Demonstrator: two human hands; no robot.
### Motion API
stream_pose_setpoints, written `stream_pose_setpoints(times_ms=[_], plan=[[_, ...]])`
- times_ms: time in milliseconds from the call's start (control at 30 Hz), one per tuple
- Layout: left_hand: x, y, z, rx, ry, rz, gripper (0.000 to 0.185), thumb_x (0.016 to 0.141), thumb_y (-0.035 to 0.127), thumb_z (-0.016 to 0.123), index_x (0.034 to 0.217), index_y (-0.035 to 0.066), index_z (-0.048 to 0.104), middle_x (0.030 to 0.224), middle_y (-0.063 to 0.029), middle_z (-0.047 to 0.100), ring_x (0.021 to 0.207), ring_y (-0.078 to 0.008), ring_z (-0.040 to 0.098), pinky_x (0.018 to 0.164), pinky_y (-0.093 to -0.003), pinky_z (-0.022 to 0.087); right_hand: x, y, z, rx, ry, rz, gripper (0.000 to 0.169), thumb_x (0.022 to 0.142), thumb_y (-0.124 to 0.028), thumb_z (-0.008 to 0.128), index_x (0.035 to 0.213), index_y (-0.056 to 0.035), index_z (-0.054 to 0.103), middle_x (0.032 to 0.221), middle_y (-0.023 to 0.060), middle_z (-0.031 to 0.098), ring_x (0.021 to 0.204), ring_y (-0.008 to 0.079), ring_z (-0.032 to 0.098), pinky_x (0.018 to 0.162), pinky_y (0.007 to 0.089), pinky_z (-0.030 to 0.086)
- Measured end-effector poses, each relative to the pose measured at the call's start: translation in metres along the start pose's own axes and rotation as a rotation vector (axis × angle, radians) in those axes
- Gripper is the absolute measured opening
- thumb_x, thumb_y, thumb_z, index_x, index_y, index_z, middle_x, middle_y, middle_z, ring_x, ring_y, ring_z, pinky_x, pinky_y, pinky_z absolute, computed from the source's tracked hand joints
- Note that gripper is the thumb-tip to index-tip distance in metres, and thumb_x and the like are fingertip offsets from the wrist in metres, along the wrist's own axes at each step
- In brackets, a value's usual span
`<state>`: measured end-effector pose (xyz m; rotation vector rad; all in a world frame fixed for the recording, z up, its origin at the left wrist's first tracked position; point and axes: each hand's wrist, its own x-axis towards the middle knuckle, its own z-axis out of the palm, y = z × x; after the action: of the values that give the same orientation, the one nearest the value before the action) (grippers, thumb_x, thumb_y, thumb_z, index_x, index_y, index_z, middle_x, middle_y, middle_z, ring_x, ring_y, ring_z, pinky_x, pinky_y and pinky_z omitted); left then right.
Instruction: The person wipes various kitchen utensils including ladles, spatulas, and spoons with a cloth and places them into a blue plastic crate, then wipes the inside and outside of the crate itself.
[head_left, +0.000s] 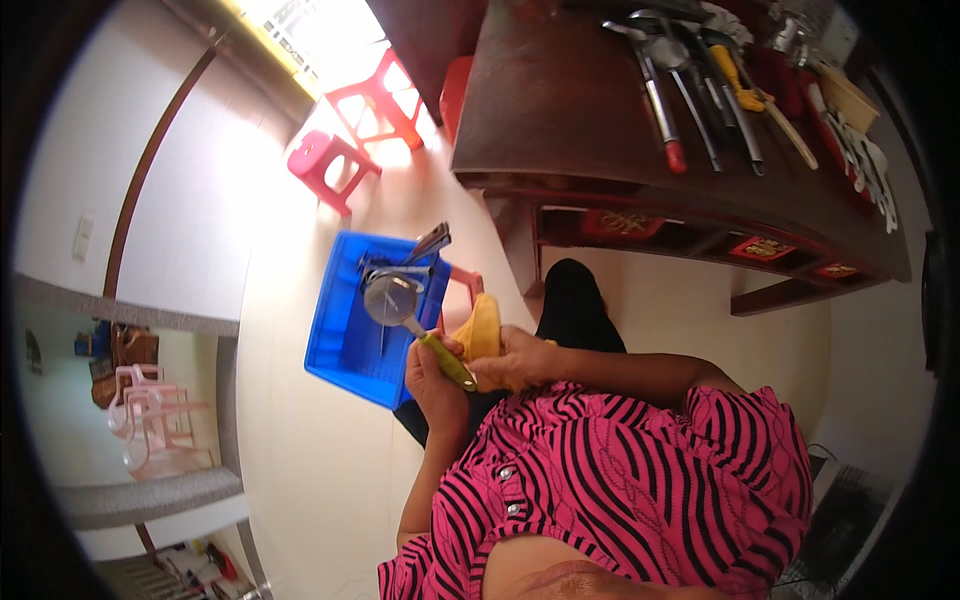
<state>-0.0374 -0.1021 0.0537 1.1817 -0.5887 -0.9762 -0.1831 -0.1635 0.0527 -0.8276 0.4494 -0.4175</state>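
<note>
My left hand (436, 382) grips the green handle of a small round mesh strainer (391, 298), its metal bowl pointing away from me. Right beside it, my right hand (517, 358) is closed on a yellow cloth (484, 330) that stands up between the two hands. Under and beyond the strainer is a blue plastic bin (319, 341), with several metal utensils (426, 247) leaning at its far corner. Part of the bin's inside is hidden by the strainer and my left hand.
A dark wooden table (555, 120) stands ahead to the right, bearing ladles and other kitchen utensils (660, 112), a red tray of spoons (862, 161) and a cream basket (851, 97). Red plastic stools (330, 161) stand on the floor beyond the bin.
</note>
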Motion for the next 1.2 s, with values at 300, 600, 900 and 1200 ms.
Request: stream_pose_setpoints(times_ms=[300,600,900,1200], plan=[[0.024,0.032,0.043,0.108,-0.265,0.192,0.03,0.1,0.019,0.049,0.122,-0.001,0.055,0.104,-0.0073,0.063,0.097,-0.0131,0.059,0.085,-0.0269,0.048,-0.02,-0.057,0.012,-0.24,0.086,-0.006,0.028,0.091,-0.022,0.065,0.11,-0.0028,0.057,0.091,0.0016,0.061,0.079,0.0095,0.058,0.069,0.026,0.048],[0.036,0.044,0.054,0.198,-0.441,0.195,0.031,0.101,0.018,0.047,0.122,0.0,0.059,0.109,-0.0079,0.063,0.102,-0.0149,0.059,0.088,-0.0294,0.048,-0.047,-0.151,-0.01,0.136,0.447,-0.563,0.033,0.089,-0.023,0.066,0.115,-0.005,0.055,0.102,0.0086,0.064,0.09,0.0171,0.065,0.077,0.0313,0.054],[0.061,0.003,-0.017,0.189,-0.186,0.013,0.027,0.098,0.018,0.053,0.115,-0.001,0.062,0.099,-0.0083,0.067,0.09,-0.0138,0.063,0.078,-0.0261,0.05,-0.067,-0.209,-0.055,0.313,0.446,-0.582,0.038,0.089,-0.028,0.067,0.116,-0.0047,0.056,0.104,0.0113,0.066,0.091,0.023,0.067,0.08,0.0377,0.057],[0.093,-0.059,-0.147,0.214,0.302,-0.217,0.026,0.097,0.021,0.055,0.118,0.006,0.059,0.101,-0.0037,0.065,0.084,-0.0121,0.061,0.068,-0.0251,0.048,-0.09,-0.184,-0.052,0.303,0.575,-0.759,0.036,0.097,-0.03,0.055,0.123,-0.0048,0.054,0.118,0.0107,0.06,0.108,0.0233,0.06,0.092,0.0381,0.052]])
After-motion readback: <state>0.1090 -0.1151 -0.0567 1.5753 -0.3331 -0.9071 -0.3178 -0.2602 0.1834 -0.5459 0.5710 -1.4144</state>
